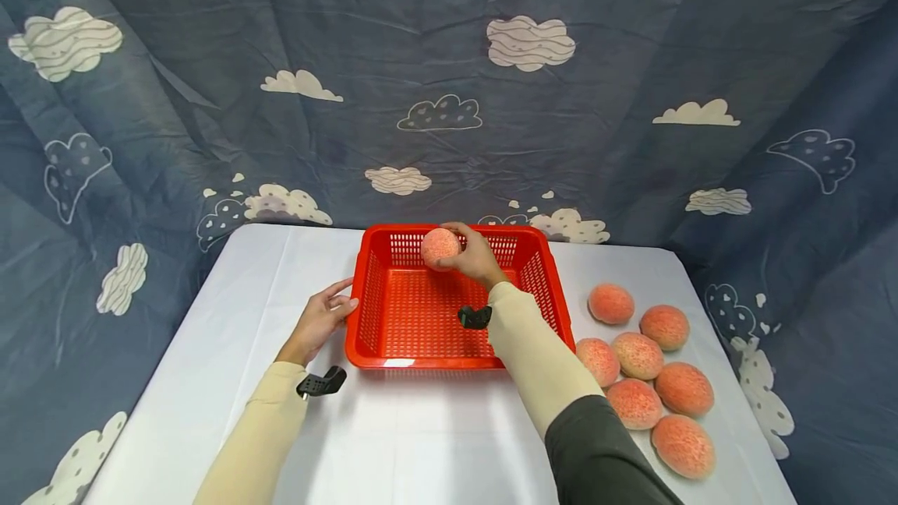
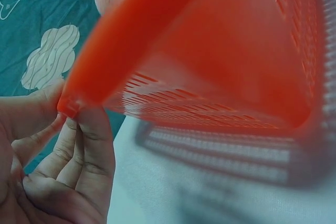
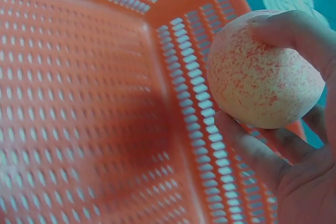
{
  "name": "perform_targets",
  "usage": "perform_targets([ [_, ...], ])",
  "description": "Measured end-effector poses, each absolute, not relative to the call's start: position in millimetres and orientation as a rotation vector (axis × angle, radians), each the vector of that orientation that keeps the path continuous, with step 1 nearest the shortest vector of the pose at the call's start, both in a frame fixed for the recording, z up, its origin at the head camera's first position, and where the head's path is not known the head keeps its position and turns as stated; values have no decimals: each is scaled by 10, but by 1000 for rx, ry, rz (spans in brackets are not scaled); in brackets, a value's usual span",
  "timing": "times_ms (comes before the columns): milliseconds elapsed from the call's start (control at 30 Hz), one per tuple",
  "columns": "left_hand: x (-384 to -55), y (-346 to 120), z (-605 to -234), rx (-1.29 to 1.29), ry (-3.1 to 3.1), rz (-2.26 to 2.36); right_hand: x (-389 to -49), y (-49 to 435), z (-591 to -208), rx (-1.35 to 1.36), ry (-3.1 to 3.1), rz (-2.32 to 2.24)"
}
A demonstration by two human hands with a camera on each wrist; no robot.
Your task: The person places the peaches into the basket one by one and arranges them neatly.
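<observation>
A red plastic basket [image 1: 435,310] with perforated walls stands mid-table, its floor bare in the head view. My left hand [image 1: 321,326] is at its left side; in the left wrist view the thumb and fingers of that hand [image 2: 63,156] pinch the basket's rim [image 2: 131,40]. Over the far part of the basket, my right hand [image 1: 477,257] grips a round, speckled pink peach [image 1: 440,248]. The right wrist view shows this peach [image 3: 262,72] between thumb and fingers, above the mesh wall.
Several more peaches [image 1: 638,355] lie grouped on the white tabletop [image 1: 421,443] to the right of the basket. A dark blue curtain [image 1: 449,162] with cloud prints hangs right behind the table's far edge. My right forearm crosses the basket's near right corner.
</observation>
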State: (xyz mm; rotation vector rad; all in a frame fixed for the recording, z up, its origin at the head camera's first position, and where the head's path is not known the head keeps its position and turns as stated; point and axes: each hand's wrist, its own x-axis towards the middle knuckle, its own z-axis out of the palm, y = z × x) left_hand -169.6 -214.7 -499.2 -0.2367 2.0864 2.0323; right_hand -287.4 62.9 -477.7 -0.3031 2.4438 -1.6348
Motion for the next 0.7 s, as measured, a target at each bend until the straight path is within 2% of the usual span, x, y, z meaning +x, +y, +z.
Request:
perform_targets([
  [700, -1726, -2179, -5041, -214, 2101, 2022, -2819, -127, -5145, -192, 2496, -1419],
])
